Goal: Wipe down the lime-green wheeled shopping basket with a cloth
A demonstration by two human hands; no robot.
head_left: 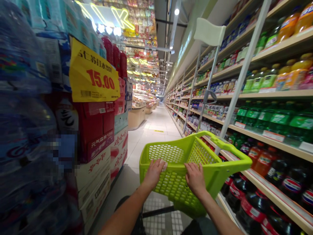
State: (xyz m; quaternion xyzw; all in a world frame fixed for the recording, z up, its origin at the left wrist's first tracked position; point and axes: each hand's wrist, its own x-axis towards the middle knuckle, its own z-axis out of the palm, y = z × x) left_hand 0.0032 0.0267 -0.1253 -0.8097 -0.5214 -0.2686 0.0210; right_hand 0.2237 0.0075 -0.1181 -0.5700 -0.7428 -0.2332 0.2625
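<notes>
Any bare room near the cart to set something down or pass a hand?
Set-down: pale tiled floor ahead, between the tan display counter and beige bottle-filled shelves. Hand: gap on near rim of the lime-green plastic cart, between left hand and right hand. Crowded: those shelves; stacked red and white cardboard cartons at left. Cart bottom hidden.

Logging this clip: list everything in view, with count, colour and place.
Shopping cart: one, lime green, centre.
Price sign: one, yellow, left.
Cartons: several, red and white, left.
Packed bottles: many, clear, far left.
Neon letters: several, yellow, upper left.
Display counters: several, tan, ahead.
Placard: one, cream, upper right.
Shelving: one run, beige, right.
Drink bottles: many, mixed colours, right.
Small unidentified item: one, whitish, at cart's near rim.
Left hand: one, bare, on near rim.
Right hand: one, bare, same rim.
</notes>
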